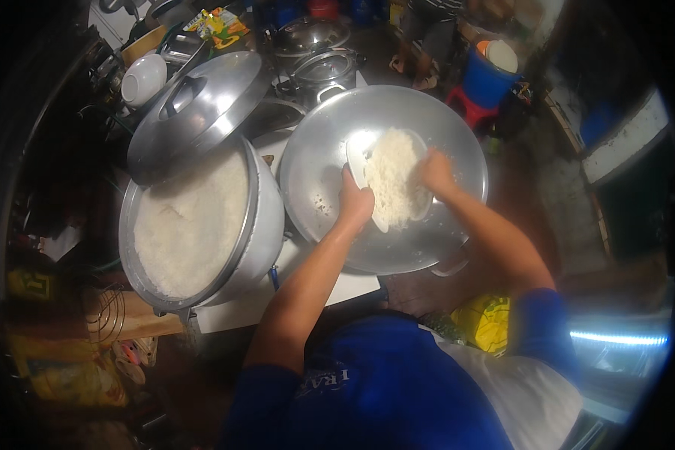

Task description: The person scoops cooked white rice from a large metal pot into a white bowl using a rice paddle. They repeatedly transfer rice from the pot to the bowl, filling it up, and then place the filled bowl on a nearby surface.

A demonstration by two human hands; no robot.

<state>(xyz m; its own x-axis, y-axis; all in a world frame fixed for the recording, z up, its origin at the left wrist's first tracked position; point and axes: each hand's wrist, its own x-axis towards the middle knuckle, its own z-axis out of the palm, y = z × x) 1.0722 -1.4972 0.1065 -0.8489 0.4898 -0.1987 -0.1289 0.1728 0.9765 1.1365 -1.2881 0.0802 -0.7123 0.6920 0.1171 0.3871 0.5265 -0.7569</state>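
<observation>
My left hand (355, 197) grips the left rim of a white dish (358, 162) heaped with cooked white rice (392, 174). The dish is over a wide, shallow aluminium pan (315, 152), with stray grains stuck to the metal. At the rice's right edge is my right hand (437, 171), curled and blurred; whether it holds a utensil or the dish is unclear. To the left stands a large aluminium pot (264, 208), nearly full of rice (194, 230). Its domed metal lid (202, 115) leans over the far part of the opening.
Lidded metal pots (323, 70) stand behind the pan. A white bowl (144, 80) is at the far left. On the right, a blue bucket (488, 79) rests on a red stool (472, 107). Another person's legs (424, 50) show at the back. A yellow bag (486, 323) lies low at the right.
</observation>
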